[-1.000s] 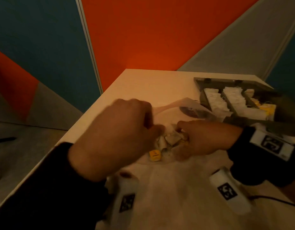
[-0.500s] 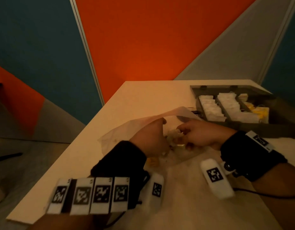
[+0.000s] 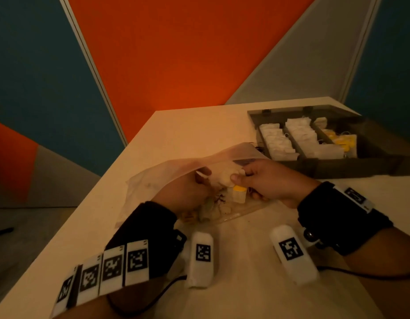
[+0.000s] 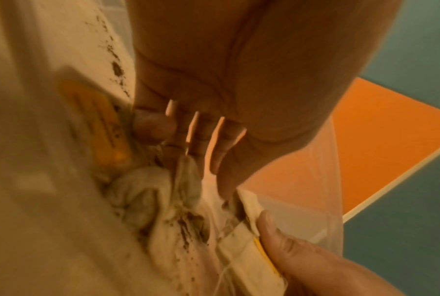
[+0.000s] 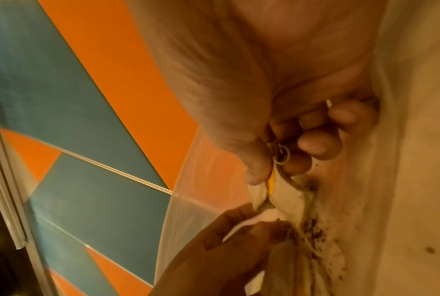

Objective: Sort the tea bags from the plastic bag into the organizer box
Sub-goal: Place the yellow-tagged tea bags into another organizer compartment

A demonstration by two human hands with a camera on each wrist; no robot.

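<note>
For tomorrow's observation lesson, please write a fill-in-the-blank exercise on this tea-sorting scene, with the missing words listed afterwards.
1. The right hand pinches a tea bag whose tag is ____.
2. The organizer box lies on the person's ____ side.
3. Both hands work at the mouth of the plastic ____.
4. The left hand wears a wristband that is ____.

Missing words: yellow; right; bag; black

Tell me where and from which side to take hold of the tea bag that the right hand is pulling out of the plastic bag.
Probably best by its top edge, where the yellow tag lies, coming from the right through the plastic bag's open mouth. The right hand already pinches the tea bag there between thumb and finger. Its body is soft paper, and loose tea grains suggest that bags tear.
</note>
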